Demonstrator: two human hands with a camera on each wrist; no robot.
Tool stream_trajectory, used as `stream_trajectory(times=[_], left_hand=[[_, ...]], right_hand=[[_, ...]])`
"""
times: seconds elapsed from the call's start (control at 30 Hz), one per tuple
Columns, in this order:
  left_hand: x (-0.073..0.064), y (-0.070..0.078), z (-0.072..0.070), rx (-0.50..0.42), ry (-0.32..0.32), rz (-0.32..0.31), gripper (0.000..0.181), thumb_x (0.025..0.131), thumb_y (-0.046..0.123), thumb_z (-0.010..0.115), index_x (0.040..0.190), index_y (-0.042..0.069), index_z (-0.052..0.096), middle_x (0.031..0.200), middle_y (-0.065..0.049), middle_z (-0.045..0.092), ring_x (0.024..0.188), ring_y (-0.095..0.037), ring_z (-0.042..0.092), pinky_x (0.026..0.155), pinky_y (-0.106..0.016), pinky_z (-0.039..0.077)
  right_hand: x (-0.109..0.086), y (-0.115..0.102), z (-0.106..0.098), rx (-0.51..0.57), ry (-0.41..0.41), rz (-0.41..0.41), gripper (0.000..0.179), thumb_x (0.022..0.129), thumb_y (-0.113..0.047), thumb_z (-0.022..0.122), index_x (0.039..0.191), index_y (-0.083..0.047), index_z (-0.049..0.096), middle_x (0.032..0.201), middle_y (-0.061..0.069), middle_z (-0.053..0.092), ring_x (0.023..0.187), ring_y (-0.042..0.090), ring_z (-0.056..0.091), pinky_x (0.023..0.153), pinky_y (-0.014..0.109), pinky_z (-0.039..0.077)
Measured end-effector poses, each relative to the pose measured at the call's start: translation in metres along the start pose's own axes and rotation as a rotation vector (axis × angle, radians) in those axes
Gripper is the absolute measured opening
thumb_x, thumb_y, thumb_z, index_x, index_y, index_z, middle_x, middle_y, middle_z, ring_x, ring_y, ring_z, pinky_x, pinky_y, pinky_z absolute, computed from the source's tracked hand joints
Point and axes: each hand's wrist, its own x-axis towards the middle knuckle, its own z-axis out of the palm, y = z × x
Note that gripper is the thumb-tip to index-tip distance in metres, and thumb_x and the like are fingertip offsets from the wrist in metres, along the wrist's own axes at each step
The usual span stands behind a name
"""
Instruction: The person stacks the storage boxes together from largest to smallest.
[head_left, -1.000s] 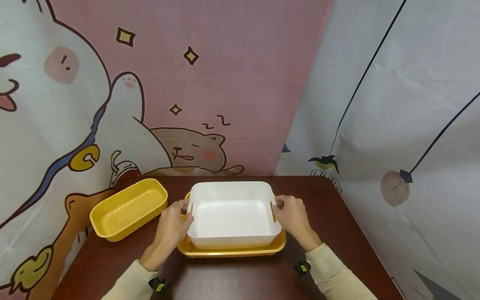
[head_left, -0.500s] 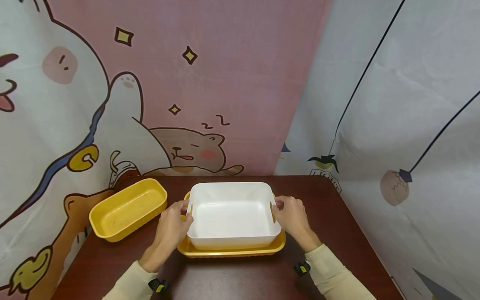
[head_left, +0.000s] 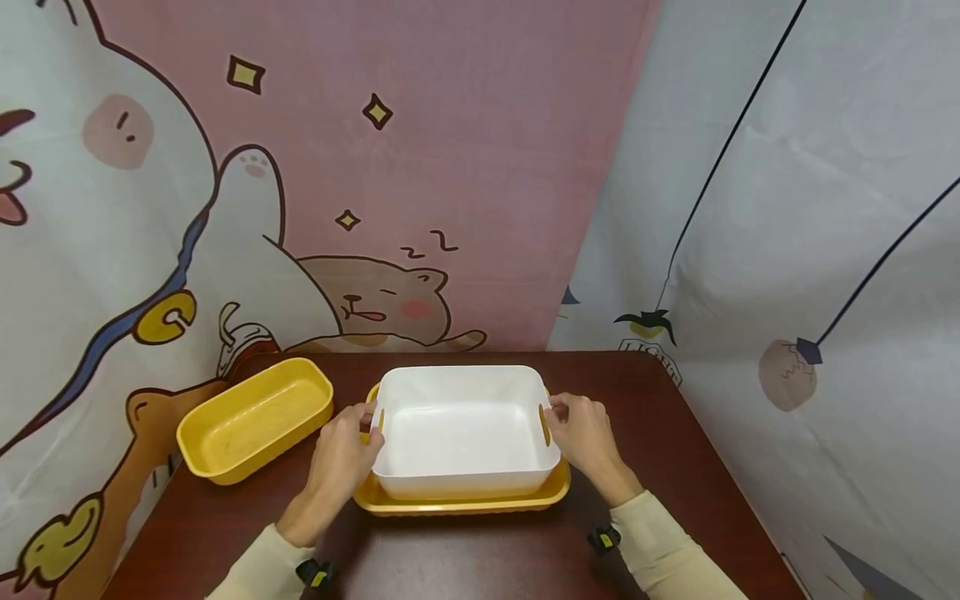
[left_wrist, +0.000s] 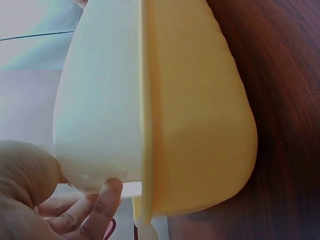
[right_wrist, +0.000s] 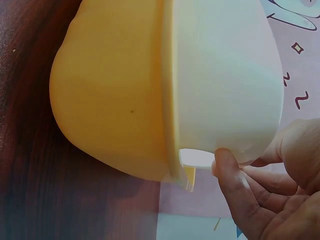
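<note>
The white bin [head_left: 465, 437] hides the floor of the yellow bin [head_left: 465, 507] beneath, with the table [head_left: 435, 562] cut off at its near side

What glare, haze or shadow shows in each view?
Head: soft sheen on the table, dark shadow at the near edge of the lower yellow bin. Left wrist: hazy, white bin low-contrast, its handle slot near pure white. Right wrist: similar haze and bright slot; table shadowed beside the lower yellow bin.

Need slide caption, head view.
Left grip and right grip hold a white bin by its ends, partway inside a yellow bin, with a second yellow bin at left on a dark table.
</note>
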Motion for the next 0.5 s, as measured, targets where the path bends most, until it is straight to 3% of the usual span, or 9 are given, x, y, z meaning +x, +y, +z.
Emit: stream_trajectory(times=[0.5], left_hand=[[-0.0014, -0.0065, 0.0026, -0.041, 0.015, -0.014, 0.046, 0.102, 0.004, 0.081, 0.147, -0.002, 0.076, 0.123, -0.018, 0.084, 0.107, -0.033, 0.08, 0.09, -0.048, 0.069]], right_hand=[[-0.0019, 0.0033, 0.0036, 0.034, -0.001, 0.032, 0.026, 0.106, -0.014, 0.084, 0.127, 0.001, 0.086, 0.106, 0.016, 0.088, 0.081, 0.022, 0.074, 0.072, 0.035, 0.067]])
